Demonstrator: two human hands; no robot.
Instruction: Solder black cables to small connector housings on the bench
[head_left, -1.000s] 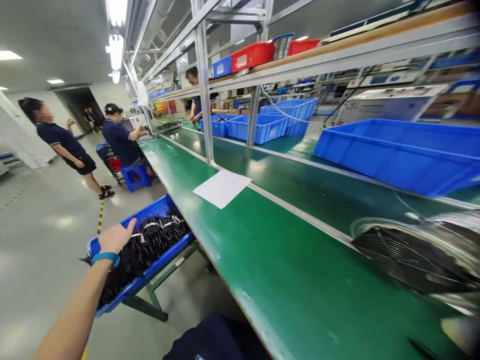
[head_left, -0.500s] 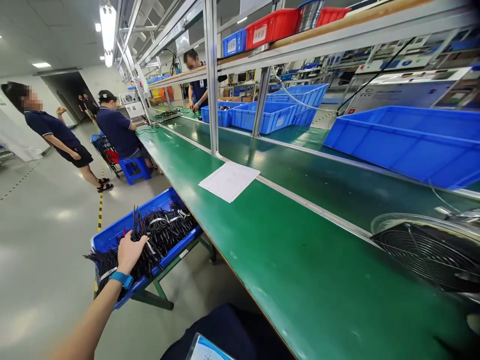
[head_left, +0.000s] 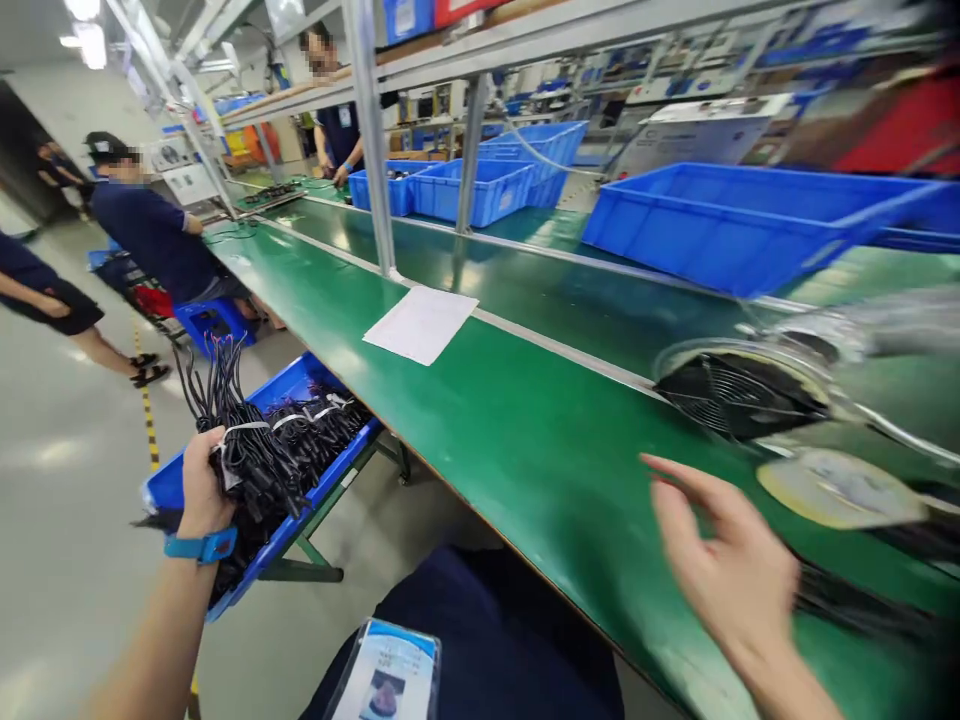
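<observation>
My left hand [head_left: 204, 485], with a blue band at the wrist, is closed round a bundle of black cables [head_left: 244, 450] tied with a white strip. Bare wire ends stick up out of the bundle. It is held over a blue bin [head_left: 166, 488] that contains more tied black cables [head_left: 319, 415]. Above the green worktable [head_left: 480, 430], my right hand [head_left: 724, 560] has its fingers stretched out and apart, with nothing in them. Dark cables [head_left: 862, 600] lie by its wrist, partly hidden and blurred.
White paper [head_left: 421, 325] lies on the table near a metal post [head_left: 369, 150]. A round fan with a wire guard [head_left: 739, 395] stands at the right. Large blue bins [head_left: 720, 225] line the far side. Co-workers [head_left: 150, 215] are at the left and across the table.
My left hand has lifted a cable bundle up from the bin. My right hand has come into view over the table. The view has turned to the right.
</observation>
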